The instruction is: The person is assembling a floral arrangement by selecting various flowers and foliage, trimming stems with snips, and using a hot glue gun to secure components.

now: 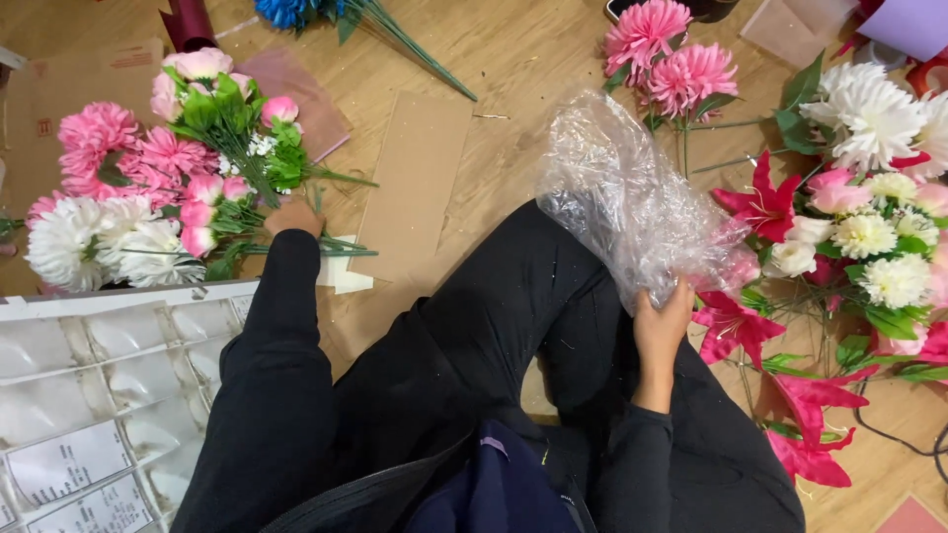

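Note:
My left hand (pixel 293 214) rests closed on the stems of a bunch of pink and white artificial flowers (pixel 202 138) lying on the wooden floor at the left. My right hand (pixel 660 331) grips the lower edge of a crumpled clear plastic wrap (pixel 627 197) that rises over my black-trousered knee. Just right of that hand lie magenta lilies (pixel 736 326) and a heap of white and pink blooms (pixel 869 237).
Flat cardboard pieces (pixel 415 183) lie in the middle of the floor. A white plastic-pocketed sheet (pixel 109 395) sits at the lower left. Two pink chrysanthemums (pixel 671 54) and a blue flower (pixel 286 10) lie at the far edge. A black cable (pixel 889 434) runs at the right.

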